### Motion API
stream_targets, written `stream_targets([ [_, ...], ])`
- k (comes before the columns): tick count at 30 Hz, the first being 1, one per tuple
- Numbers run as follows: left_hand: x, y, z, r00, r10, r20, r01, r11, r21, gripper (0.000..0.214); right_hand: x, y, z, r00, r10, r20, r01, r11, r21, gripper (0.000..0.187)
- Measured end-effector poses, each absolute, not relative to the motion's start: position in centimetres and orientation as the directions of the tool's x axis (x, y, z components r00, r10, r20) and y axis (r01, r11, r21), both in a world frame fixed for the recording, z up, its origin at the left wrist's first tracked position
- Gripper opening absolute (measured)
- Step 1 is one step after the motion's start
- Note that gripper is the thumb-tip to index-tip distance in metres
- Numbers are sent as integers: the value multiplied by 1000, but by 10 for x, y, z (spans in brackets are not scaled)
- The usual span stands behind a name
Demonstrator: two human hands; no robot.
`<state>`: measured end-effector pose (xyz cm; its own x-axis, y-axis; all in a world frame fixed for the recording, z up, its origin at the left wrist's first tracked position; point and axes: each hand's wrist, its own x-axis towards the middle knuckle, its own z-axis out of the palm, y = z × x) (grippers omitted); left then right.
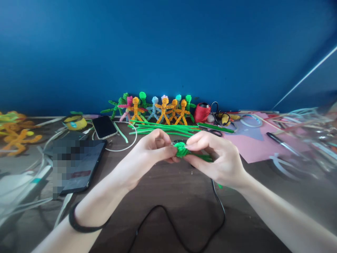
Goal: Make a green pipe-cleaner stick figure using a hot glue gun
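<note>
Between my two hands is a small bright green coil of pipe cleaner (181, 150), wound into a rounded lump. My left hand (155, 149) pinches its left side with thumb and fingers. From the right, my right hand (218, 154) grips the coil with thumb and fingertips, and green stems run back under that palm. Several loose green pipe cleaners (165, 129) lie on the table just beyond my hands. A row of pipe cleaner figures (164, 105) in orange, green, blue and pink stands behind them against the blue wall.
To the left lie a tablet (84, 168), a phone (104, 127), white cables and orange pipe cleaner pieces (21, 137). A black cable (171, 225) curves across the near table. Pink paper (247, 146), a pen (283, 143) and a red bundle (202, 112) are at right.
</note>
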<state>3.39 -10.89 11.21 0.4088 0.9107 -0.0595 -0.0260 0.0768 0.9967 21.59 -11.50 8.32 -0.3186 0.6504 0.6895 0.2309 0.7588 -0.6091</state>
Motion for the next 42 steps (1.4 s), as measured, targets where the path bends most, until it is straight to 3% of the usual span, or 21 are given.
stream_targets([
  [13,37,-112,116,370,927,-64,43,52,998,23,214,-116,85,-346,585,733,269,811,-520,17],
  [42,42,-111,113,312,950,-26,140,-18,990,24,215,-115,82,-351,596,722,279,803,-527,16],
])
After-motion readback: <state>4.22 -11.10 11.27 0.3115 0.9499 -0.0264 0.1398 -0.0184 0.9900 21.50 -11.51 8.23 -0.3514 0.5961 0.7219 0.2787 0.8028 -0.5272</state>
